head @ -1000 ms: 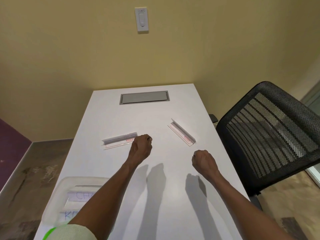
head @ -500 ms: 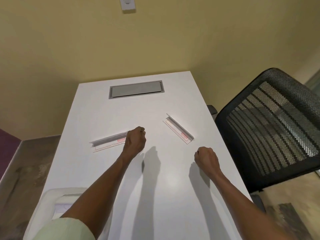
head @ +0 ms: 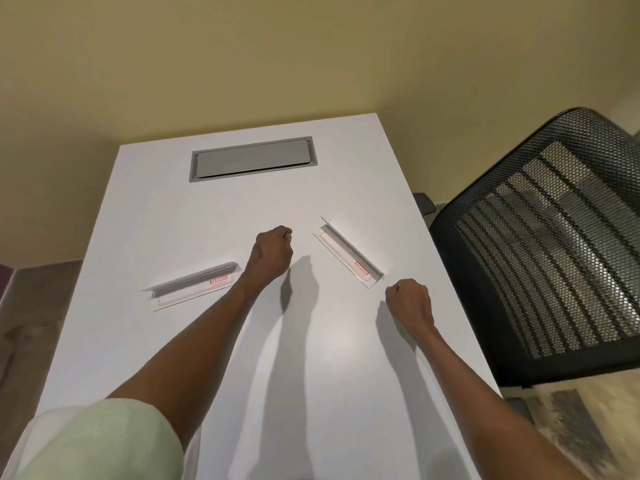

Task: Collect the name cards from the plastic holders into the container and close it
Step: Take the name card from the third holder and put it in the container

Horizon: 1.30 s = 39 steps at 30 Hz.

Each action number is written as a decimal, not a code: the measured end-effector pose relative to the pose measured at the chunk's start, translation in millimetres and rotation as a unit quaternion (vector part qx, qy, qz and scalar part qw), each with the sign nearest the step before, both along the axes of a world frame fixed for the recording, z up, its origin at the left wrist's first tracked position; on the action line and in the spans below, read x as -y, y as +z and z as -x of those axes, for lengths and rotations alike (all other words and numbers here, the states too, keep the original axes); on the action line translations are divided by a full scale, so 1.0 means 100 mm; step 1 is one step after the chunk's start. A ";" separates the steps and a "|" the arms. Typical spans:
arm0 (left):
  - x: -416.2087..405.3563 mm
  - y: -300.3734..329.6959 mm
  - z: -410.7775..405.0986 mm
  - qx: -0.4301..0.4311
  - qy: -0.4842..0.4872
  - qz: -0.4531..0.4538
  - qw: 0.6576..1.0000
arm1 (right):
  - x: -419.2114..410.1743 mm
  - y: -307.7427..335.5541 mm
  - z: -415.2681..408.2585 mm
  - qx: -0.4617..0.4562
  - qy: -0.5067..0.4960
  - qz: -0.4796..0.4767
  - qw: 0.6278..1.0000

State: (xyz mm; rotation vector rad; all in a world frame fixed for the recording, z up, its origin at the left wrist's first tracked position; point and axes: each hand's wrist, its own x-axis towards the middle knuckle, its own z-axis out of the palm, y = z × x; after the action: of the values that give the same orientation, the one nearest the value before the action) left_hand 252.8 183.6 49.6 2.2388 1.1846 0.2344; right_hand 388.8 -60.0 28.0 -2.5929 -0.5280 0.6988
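Head view, both hands over the white worktop (head: 145,341). Left hand (head: 272,252) clenched in a fist, nothing visible in it, sits between the two plastic holders. Right hand (head: 410,303) also a clenched fist, no object seen in it, just near-side of the right holder's end, close to the worktop's right edge.

Left holder (head: 192,285): clear, lying roughly crosswise, red-printed label at its right end, that end just beside the left wrist. Right holder (head: 348,256): clear, angled diagonally, red label toward its near end. Can't tell if cards sit inside either.

Grey cable hatch (head: 252,159) flush in the far end of the worktop. Black mesh chair (head: 547,244) crowds the right edge. Container not in view. Pale green sleeve (head: 100,441) bottom left.
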 end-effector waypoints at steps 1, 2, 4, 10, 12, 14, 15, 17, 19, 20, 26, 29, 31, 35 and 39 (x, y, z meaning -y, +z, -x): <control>-0.03 -0.01 -0.08 0.002 -0.008 -0.002 1.000 | -0.04 -0.03 -0.03 -0.011 -0.014 -0.001 1.000; -0.06 -0.01 -0.16 0.004 -0.021 -0.008 1.000 | -0.08 -0.07 -0.06 -0.007 -0.030 -0.009 0.999; -0.12 -0.03 -0.32 0.001 -0.052 -0.029 0.998 | -0.15 -0.16 -0.11 0.013 -0.067 -0.035 0.997; -0.29 -0.18 -0.74 -0.035 -0.081 -0.043 0.995 | -0.32 -0.34 -0.28 -0.039 -0.155 -0.032 0.987; -0.32 -0.22 -0.84 -0.058 -0.096 -0.054 0.992 | -0.35 -0.41 -0.33 -0.043 -0.168 -0.031 0.984; -0.32 -0.25 -0.92 -0.070 -0.096 -0.055 0.991 | -0.38 -0.45 -0.38 -0.049 -0.175 -0.033 0.983; -0.33 -0.27 -0.96 -0.074 -0.094 -0.051 0.991 | -0.40 -0.45 -0.40 -0.056 -0.179 -0.035 0.982; -0.34 -0.31 -1.04 -0.089 -0.096 -0.045 0.990 | -0.42 -0.45 -0.43 -0.079 -0.184 -0.039 0.979; -0.33 -0.34 -1.10 -0.100 -0.108 -0.068 0.987 | -0.43 -0.44 -0.45 -0.102 -0.181 -0.044 0.977; -0.32 -0.35 -1.14 -0.102 -0.113 -0.080 0.985 | -0.44 -0.44 -0.46 -0.110 -0.178 -0.045 0.977; -0.30 -0.35 -1.27 -0.086 -0.076 -0.040 0.993 | -0.47 -0.41 -0.51 -0.138 -0.167 -0.050 0.975; -0.31 -0.37 -1.30 -0.088 -0.062 -0.034 0.994 | -0.50 -0.40 -0.50 -0.142 -0.161 -0.056 0.975; -0.30 -0.39 -1.28 -0.094 -0.061 -0.040 0.993 | -0.51 -0.40 -0.50 -0.141 -0.158 -0.053 0.976; -0.31 -0.49 -1.22 -0.081 -0.061 -0.059 0.993 | -0.54 -0.39 -0.48 -0.143 -0.151 -0.046 0.977; -0.32 -0.50 -1.22 -0.063 -0.044 -0.022 0.997 | -0.56 -0.37 -0.47 -0.134 -0.142 -0.039 0.980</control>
State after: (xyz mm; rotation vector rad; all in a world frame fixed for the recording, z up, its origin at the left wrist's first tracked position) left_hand 374.9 215.4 0.0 2.3676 1.1509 0.0854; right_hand 435.4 -4.0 -8.8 -2.3828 -0.0963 0.8887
